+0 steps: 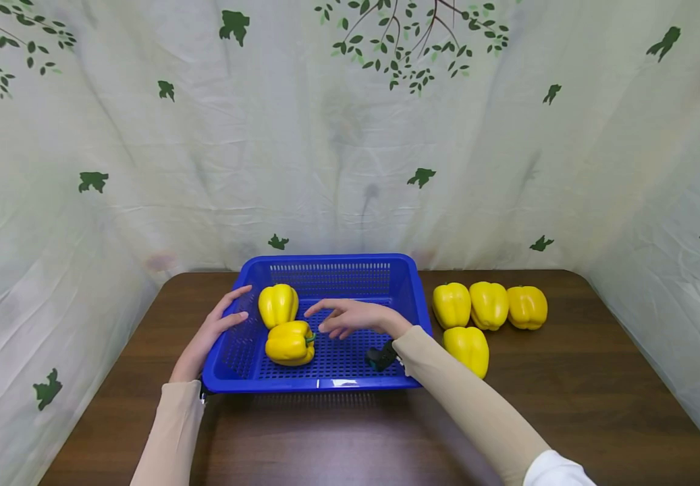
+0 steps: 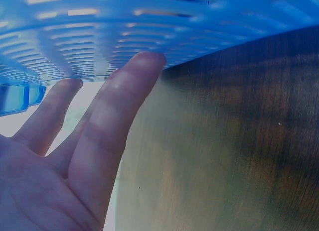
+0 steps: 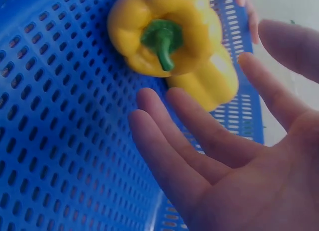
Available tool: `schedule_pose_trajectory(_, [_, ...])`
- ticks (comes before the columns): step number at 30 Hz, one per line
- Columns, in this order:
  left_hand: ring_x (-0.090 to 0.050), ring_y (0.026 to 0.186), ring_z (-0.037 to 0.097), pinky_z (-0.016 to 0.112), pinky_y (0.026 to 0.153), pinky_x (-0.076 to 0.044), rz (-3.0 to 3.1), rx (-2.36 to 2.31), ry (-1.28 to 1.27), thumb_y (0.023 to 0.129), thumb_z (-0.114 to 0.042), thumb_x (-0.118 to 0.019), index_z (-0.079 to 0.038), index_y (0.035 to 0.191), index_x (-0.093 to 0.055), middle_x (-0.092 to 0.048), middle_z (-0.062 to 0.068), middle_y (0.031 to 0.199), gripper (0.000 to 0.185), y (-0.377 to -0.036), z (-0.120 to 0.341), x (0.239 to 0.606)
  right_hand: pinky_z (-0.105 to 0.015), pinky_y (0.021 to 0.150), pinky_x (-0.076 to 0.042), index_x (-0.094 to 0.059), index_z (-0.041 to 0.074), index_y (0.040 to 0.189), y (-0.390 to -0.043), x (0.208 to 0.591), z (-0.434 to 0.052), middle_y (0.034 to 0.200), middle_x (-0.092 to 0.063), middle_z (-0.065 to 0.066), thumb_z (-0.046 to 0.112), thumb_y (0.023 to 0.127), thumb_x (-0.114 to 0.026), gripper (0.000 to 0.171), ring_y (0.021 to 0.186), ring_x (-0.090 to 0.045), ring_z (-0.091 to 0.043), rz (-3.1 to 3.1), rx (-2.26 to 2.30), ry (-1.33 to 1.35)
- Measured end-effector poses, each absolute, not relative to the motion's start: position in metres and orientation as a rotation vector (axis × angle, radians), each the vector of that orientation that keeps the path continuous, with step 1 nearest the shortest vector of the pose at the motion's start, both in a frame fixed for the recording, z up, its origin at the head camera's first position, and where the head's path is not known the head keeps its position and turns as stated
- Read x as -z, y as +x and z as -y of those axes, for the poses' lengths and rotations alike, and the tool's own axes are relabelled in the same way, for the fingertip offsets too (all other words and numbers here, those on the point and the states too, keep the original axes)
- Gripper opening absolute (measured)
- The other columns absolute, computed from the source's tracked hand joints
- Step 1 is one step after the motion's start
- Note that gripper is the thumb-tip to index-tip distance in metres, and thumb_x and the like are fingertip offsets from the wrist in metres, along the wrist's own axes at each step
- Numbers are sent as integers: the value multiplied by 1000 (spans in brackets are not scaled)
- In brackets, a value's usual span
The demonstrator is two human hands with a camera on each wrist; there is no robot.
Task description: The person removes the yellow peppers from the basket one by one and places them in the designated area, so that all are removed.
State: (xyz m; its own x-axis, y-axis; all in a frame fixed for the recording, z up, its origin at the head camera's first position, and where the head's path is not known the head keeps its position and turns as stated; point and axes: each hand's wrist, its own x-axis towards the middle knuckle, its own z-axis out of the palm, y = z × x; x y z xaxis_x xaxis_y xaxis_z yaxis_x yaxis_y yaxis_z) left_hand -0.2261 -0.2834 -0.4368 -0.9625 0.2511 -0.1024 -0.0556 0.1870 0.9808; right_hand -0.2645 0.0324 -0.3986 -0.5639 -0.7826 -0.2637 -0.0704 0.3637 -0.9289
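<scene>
A person sat at a dark wooden bench (image 1: 599,378) draped behind and at both sides with pale cloth printed with green leaves (image 1: 350,135). A blue perforated plastic basket (image 1: 331,268) stood near the middle of the bench. Inside it lay two yellow bell peppers: one upright toward the back left corner (image 1: 277,304), and another on its side just in front of it, touching it, green stem pointing right (image 1: 289,342). The left hand (image 1: 214,329) rested against the outside of the basket's left wall, fingers (image 2: 119,111) straight and spread flat along the plastic, gripping nothing; this looked like a way of steadying the light basket so it would not slide. The right hand (image 1: 350,317) hovered inside the basket just right of the lying pepper, palm down, fingers (image 3: 199,136) relaxed, slightly spread and empty, apart from the pepper; the wrist view showed the stem end facing those fingers with a gap between. A small black wrist device (image 1: 381,356) showed at the cuff of the beige sleeve. Four more yellow bell peppers waited on the bench just right of the basket: three in a row (image 1: 451,304) (image 1: 489,304) (image 1: 527,307) and one in front (image 1: 470,348), grouped within easy reach of the right hand.
</scene>
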Motion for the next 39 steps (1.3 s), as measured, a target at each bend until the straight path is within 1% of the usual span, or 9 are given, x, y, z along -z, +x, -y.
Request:
schedule_pose_trajectory(5, [-48, 114, 42, 41, 84, -51, -2193, -1912, 217, 102, -21, -42, -20, 152, -22, -16, 17, 153, 53, -228, 283, 438, -49, 93, -45, -47, 14, 139, -263, 403, -26, 136, -46, -19, 19, 96, -56, 44, 111, -55, -39, -1888, 1175, -727])
schedule_pose_trajectory(11, [-47, 112, 43, 43, 82, -51, -2201, -1875, 186, 102, -28, -44, -25, 152, -22, -10, 11, 155, 54, -225, 284, 437, -47, 92, -46, -43, 18, 141, -262, 407, -19, 144, -35, -16, 19, 96, -58, 47, 108, -56, -36, -1883, 1153, -694])
schedule_pose_trajectory(15, [-48, 112, 41, 42, 82, -51, -2193, -1886, 191, 101, -28, -44, -25, 152, -22, -11, 11, 154, 55, -225, 285, 437, -47, 90, -47, -40, 19, 142, -261, 410, -13, 145, -31, -14, 18, 95, -59, 50, 105, -57, -36, -1889, 1145, -674])
schedule_pose_trajectory(18, [-52, 111, 34, 38, 83, -51, -2184, -1932, 234, 102, -21, -44, -19, 152, -23, -17, 18, 152, 54, -229, 285, 438, -47, 87, -49, -37, 20, 141, -260, 410, -7, 141, -34, -14, 19, 94, -61, 52, 100, -58, -36, -1912, 1133, -665])
schedule_pose_trajectory(22, [-57, 110, 22, 32, 85, -51, -2165, -1993, 304, 102, -11, -41, -12, 151, -23, -25, 27, 148, 52, -234, 284, 439, -48, 84, -50, -33, 22, 138, -257, 410, 0, 127, -41, -14, 23, 93, -63, 54, 95, -58, -37, -1945, 1116, -662])
schedule_pose_trajectory(24, [-57, 109, 19, 31, 85, -51, -2167, -1994, 308, 101, -11, -41, -12, 150, -24, -25, 27, 147, 52, -234, 284, 440, -47, 82, -50, -32, 21, 136, -257, 411, 3, 120, -44, -15, 23, 93, -64, 54, 91, -59, -37, -1962, 1112, -668])
schedule_pose_trajectory(32, [-55, 108, 29, 35, 82, -52, -2193, -1944, 252, 102, -19, -43, -18, 151, -24, -23, 22, 149, 52, -231, 285, 437, -36, 67, -47, -34, 18, 132, -260, 414, 9, 93, -49, -13, 18, 92, -65, 50, 73, -50, -26, -1980, 1144, -676])
schedule_pose_trajectory(35, [-54, 109, 34, 37, 82, -52, -2191, -1925, 231, 102, -21, -43, -20, 151, -24, -21, 20, 150, 53, -230, 284, 436, -34, 65, -45, -37, 17, 131, -261, 415, 8, 96, -49, -12, 16, 91, -66, 49, 73, -48, -23, -1976, 1170, -688])
schedule_pose_trajectory(39, [-52, 109, 37, 38, 82, -52, -2201, -1902, 214, 102, -23, -44, -22, 151, -23, -18, 18, 152, 53, -228, 283, 435, -39, 73, -48, -41, 19, 132, -262, 415, 4, 114, -47, -12, 16, 91, -66, 49, 78, -51, -23, -1983, 1207, -699])
